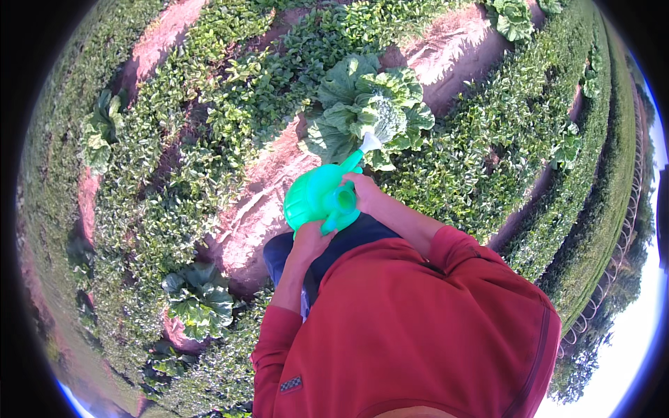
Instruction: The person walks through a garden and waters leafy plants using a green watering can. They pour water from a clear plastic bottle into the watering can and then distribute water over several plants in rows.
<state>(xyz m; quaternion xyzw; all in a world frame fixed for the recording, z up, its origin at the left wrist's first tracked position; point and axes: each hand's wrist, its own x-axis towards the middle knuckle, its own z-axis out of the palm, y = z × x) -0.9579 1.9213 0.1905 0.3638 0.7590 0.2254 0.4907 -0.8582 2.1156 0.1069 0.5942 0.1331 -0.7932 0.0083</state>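
A green plastic watering can (308,193) is held between both hands, tilted so that its spout points at a large cabbage plant (339,115). From the white sprinkler rose (370,142), a spray of water (388,116) falls over the crinkled leaves. My left hand (312,241) grips the can at its near end, by the handle; part of the fingers is hidden. Near the base of the spout, beside the round filling opening (344,198), my right hand (363,190) is closed on the can.
Low leafy green bushes (209,136) grow in rows, with strips of reddish bare soil (256,209) between them. Another cabbage plant (201,303) stands at lower left, and one more (513,21) at upper right. A coiled wire fence (609,277) runs along the right edge.
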